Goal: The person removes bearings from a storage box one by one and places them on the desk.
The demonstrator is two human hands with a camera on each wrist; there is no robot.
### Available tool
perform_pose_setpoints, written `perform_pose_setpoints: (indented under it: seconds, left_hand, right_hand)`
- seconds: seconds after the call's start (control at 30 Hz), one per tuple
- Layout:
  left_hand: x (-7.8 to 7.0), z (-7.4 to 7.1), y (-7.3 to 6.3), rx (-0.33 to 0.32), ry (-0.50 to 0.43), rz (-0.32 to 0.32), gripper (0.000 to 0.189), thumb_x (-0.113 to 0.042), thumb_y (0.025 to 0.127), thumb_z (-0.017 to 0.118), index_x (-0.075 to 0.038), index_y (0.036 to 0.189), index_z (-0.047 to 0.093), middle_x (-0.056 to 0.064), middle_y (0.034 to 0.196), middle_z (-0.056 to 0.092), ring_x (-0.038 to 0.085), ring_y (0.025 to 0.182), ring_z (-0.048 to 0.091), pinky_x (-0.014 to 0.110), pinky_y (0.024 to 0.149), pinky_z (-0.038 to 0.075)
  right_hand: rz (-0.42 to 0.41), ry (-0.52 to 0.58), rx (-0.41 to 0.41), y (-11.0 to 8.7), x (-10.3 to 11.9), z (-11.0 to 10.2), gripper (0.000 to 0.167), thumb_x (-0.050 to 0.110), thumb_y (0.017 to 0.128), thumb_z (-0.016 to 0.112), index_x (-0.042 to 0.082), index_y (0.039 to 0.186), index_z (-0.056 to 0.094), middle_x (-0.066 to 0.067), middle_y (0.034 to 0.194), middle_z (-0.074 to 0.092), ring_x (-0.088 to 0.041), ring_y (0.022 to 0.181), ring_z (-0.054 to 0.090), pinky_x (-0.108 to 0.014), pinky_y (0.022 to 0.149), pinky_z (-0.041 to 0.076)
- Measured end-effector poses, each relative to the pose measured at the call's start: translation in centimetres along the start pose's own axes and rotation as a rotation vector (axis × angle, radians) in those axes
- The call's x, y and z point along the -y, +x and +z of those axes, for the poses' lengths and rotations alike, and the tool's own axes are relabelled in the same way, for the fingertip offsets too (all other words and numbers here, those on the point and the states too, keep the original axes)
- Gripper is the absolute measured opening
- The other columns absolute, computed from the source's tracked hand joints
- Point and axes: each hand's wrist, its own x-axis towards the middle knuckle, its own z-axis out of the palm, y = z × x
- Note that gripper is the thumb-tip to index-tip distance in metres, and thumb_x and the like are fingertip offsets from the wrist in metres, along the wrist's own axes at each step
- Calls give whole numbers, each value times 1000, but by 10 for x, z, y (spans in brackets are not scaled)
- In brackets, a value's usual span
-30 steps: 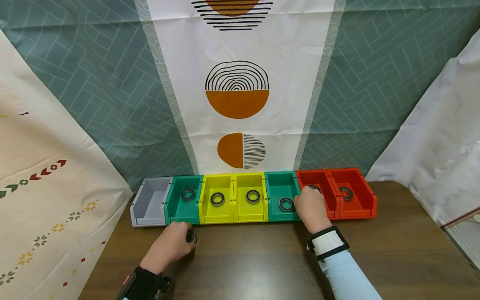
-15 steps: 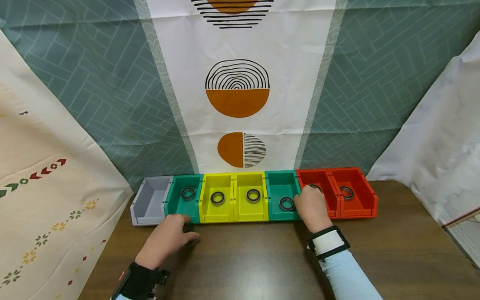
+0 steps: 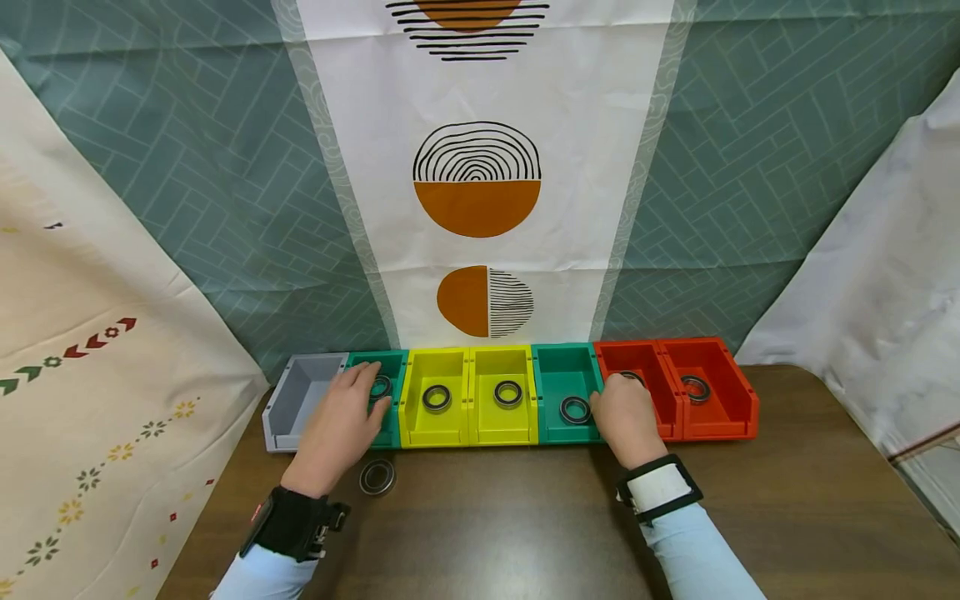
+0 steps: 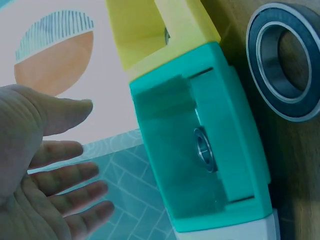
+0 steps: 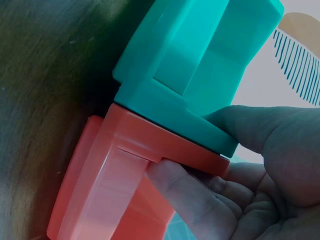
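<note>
My left hand hovers over the left green bin, fingers spread and holding nothing in the left wrist view. Inside that bin lies a bearing. Another ball bearing lies flat on the table, just in front of the bin and beside my left wrist. My right hand straddles the join of the right green bin and the neighbouring red bin. Its thumb is on the green side and its fingers on the red, pinching the two adjoining walls.
Bins stand side by side along the back of the brown table. A grey bin is at the left end. Two yellow bins sit mid-row, and another red bin ends it. Bearings lie in the coloured bins. Patterned cloth hangs behind.
My left hand has let go of the bearing, which now lies flat on the table, and has moved forward over the left green bin. My right hand stays in place.
</note>
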Motion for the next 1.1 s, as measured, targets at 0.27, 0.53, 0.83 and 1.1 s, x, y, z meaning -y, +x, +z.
perform_pose_setpoints:
  seconds: [0.27,0.53,0.83,1.1]
  left_hand:
    - [12,16,13,-16,37,53,49,-10,93,53,2,138,39,24,140,40,42,130,37,55,106,31]
    - [20,34,23,183,74,-14,57,-12,93,49,-5,146,27,25,148,30,45,137,25,56,109,25]
    - [26,51,32,289,85,-77,64,-13,89,54,-5,146,27,26,150,26,46,139,20,56,110,22]
    - [27,59,39,373,107,-142,66,-7,87,53,-3,147,24,26,151,22,46,139,19,56,111,20]
  right_hand:
    - [-18,-21,-22,-1,1,1,35,24,88,63,-11,89,62,-21,76,61,-28,60,59,-39,53,52]
    - [1,-15,22,-1,2,-2,35,24,89,61,-11,90,61,-18,72,57,-24,57,55,-30,45,44]
    - [-4,-18,18,-1,1,0,34,24,89,61,-10,88,61,-17,70,56,-24,56,55,-29,44,44]
    - [-11,-23,14,0,0,0,33,24,89,61,-10,86,61,-16,69,56,-24,56,55,-29,45,44]
